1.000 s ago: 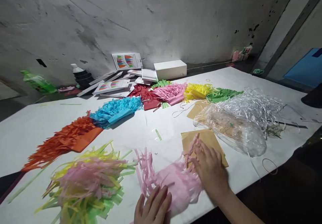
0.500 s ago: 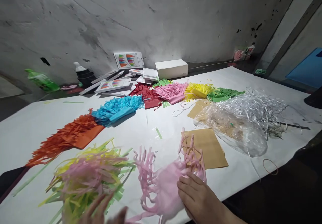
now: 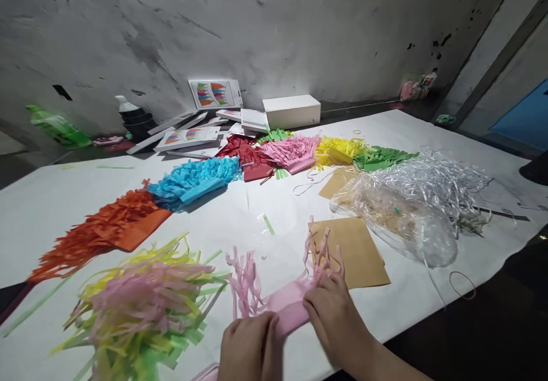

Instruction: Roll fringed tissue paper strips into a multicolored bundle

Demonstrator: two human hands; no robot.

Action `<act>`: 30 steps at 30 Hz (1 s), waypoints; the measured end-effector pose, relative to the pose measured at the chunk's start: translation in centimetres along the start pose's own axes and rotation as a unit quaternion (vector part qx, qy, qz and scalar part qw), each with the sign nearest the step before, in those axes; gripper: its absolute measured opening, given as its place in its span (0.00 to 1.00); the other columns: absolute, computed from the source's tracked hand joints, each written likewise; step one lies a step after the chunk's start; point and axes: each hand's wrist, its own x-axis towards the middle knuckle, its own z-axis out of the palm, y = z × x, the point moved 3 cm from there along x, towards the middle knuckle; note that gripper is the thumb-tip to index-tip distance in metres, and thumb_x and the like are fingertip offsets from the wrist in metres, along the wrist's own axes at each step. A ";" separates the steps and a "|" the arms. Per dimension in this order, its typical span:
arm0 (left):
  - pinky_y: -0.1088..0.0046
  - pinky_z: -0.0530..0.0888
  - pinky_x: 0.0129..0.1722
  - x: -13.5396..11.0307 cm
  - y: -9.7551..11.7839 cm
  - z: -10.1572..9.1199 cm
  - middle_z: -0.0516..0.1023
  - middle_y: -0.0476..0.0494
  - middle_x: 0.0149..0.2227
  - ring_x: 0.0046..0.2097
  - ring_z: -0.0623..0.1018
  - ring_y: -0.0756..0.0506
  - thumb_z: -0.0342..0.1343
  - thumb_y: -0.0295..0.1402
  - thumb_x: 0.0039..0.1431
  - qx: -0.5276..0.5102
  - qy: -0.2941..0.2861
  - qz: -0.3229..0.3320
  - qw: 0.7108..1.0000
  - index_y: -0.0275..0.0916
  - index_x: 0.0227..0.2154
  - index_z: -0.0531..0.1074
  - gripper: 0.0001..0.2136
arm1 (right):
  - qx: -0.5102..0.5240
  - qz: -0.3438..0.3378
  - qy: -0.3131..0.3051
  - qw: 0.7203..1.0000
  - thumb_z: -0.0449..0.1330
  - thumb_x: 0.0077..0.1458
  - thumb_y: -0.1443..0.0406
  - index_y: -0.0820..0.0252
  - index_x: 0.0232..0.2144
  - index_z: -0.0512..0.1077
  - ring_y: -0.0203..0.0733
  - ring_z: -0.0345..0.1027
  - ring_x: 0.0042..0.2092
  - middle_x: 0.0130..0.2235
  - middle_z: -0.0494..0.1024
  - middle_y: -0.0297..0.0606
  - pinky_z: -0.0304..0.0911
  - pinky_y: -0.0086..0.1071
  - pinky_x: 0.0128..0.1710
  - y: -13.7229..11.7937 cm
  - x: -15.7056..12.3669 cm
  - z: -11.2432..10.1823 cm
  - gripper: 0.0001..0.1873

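Note:
A pink fringed tissue paper piece (image 3: pixel 287 304) lies near the front edge of the white table (image 3: pixel 64 204), its cut strips curling up at both ends. My left hand (image 3: pixel 247 349) presses on its left part with fingers together. My right hand (image 3: pixel 338 324) holds its right part, fingers curled over the paper. Just behind my right hand lies a brown paper square (image 3: pixel 355 249).
A loose heap of pink, yellow and green strips (image 3: pixel 137 307) sits at the front left. Orange (image 3: pixel 107 232), blue (image 3: pixel 192 178), red, pink, yellow and green fringed stacks run along the back. A clear plastic bag (image 3: pixel 398 221) and silver shreds (image 3: pixel 440 181) lie right; a rubber band (image 3: pixel 462 284) is near the edge.
My left hand swung out to the left over the strip heap, then came back onto the pink paper. The pink sheet is now gathered into a narrower roll between both hands.

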 end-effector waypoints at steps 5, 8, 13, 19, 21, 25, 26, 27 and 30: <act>0.60 0.67 0.37 2.9 0.2 0.6 0.81 0.48 0.29 0.35 0.82 0.38 0.43 0.35 0.70 0.052 -0.157 -0.158 0.973 0.45 0.30 0.69 0.13 | -0.087 0.069 -0.034 0.993 0.58 0.60 0.73 0.56 0.26 0.65 0.46 0.65 0.35 0.28 0.70 0.35 0.62 0.45 0.47 1.0 1.5 2.6 0.12; 0.59 0.67 0.37 4.0 0.5 0.3 0.83 0.44 0.31 0.37 0.83 0.35 0.41 0.33 0.70 0.100 -0.207 -0.195 0.954 0.44 0.29 0.67 0.14 | -0.109 0.090 -0.026 0.990 0.59 0.59 0.72 0.56 0.26 0.66 0.48 0.65 0.35 0.27 0.70 0.37 0.64 0.45 0.44 1.5 1.9 3.3 0.11; 0.61 0.64 0.32 4.6 0.8 -0.1 0.83 0.43 0.29 0.36 0.84 0.34 0.42 0.32 0.71 0.127 -0.212 -0.180 0.952 0.43 0.30 0.69 0.14 | -0.115 0.078 -0.007 0.990 0.57 0.59 0.75 0.58 0.34 0.70 0.50 0.68 0.39 0.32 0.74 0.41 0.63 0.48 0.50 1.1 2.4 1.5 0.08; 0.63 0.64 0.28 4.7 0.1 0.5 0.82 0.44 0.25 0.30 0.83 0.35 0.44 0.32 0.69 0.130 -0.182 -0.151 0.963 0.43 0.29 0.70 0.14 | -0.062 -0.180 -0.013 0.982 0.51 0.63 0.73 0.65 0.48 0.72 0.50 0.68 0.52 0.45 0.79 0.46 0.50 0.46 0.64 -1.0 1.3 -0.5 0.14; 0.63 0.65 0.28 4.3 -0.5 0.5 0.83 0.45 0.26 0.29 0.83 0.37 0.44 0.33 0.69 0.124 -0.160 -0.148 0.968 0.42 0.31 0.71 0.13 | -0.092 -0.198 -0.028 0.975 0.51 0.63 0.75 0.66 0.43 0.74 0.49 0.70 0.48 0.40 0.79 0.45 0.52 0.45 0.63 -0.9 0.8 0.3 0.13; 0.59 0.70 0.42 3.1 -0.7 -0.8 0.84 0.37 0.42 0.43 0.82 0.36 0.52 0.39 0.66 0.136 0.022 -0.028 0.990 0.38 0.47 0.73 0.13 | -0.102 -0.174 -0.030 0.979 0.48 0.62 0.77 0.60 0.30 0.71 0.44 0.66 0.34 0.29 0.73 0.38 0.57 0.46 0.59 -0.5 0.6 1.5 0.15; 0.56 0.69 0.47 2.6 -0.2 -1.0 0.83 0.36 0.46 0.47 0.80 0.35 0.55 0.39 0.64 0.139 0.067 0.042 0.987 0.38 0.50 0.72 0.16 | -0.091 -0.164 -0.028 0.982 0.47 0.63 0.76 0.60 0.30 0.70 0.44 0.65 0.33 0.28 0.72 0.37 0.57 0.46 0.60 -0.6 0.6 1.5 0.16; 0.55 0.66 0.51 2.2 0.3 -1.1 0.82 0.37 0.47 0.49 0.79 0.35 0.57 0.38 0.63 0.131 0.104 0.106 0.980 0.39 0.51 0.73 0.15 | -0.077 -0.159 -0.030 0.984 0.47 0.63 0.76 0.60 0.31 0.70 0.44 0.66 0.34 0.29 0.73 0.37 0.56 0.47 0.61 -0.7 0.6 1.4 0.15; 0.57 0.60 0.58 1.0 1.5 -0.6 0.84 0.46 0.42 0.48 0.77 0.41 0.50 0.33 0.69 0.051 0.106 0.177 0.977 0.44 0.42 0.76 0.09 | -0.049 -0.197 -0.059 0.977 0.51 0.64 0.73 0.63 0.39 0.72 0.46 0.69 0.45 0.38 0.77 0.41 0.49 0.46 0.66 -1.1 0.3 1.0 0.09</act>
